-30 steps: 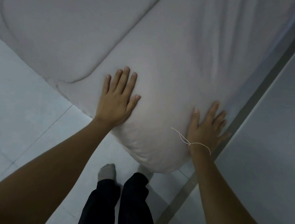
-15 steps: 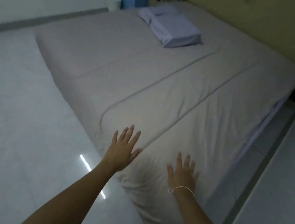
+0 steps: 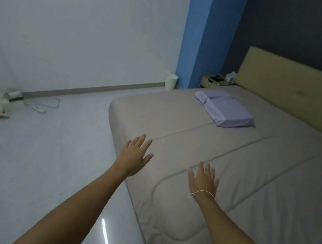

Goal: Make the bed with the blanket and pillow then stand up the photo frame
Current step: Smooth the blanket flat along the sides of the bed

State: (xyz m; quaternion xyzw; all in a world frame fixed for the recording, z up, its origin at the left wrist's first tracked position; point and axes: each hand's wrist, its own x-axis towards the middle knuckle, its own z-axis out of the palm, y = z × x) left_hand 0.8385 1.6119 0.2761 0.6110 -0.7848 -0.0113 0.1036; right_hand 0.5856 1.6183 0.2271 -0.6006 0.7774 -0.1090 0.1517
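From the head view the beige quilted blanket (image 3: 221, 169) lies spread flat over the whole bed, soft, light and limp, so it is best pinched at a corner hem or stroked flat by palm; the lilac pillow (image 3: 226, 108) sits near the headboard (image 3: 294, 85). Left hand (image 3: 134, 155) and right hand (image 3: 203, 179) hover with fingers spread wide, holding nothing; a second ago both palms pressed the foot corner, and the gaze has since risen up the bed.

Two bare forearms, no sleeves in sight. Left hand (image 3: 134, 155) plain, nothing worn on wrist or fingers. Right hand (image 3: 203, 179) with a thin pale string bracelet (image 3: 203, 193) looped just behind it at the wrist, small knot and loose end on the thumb side. No rings visible.
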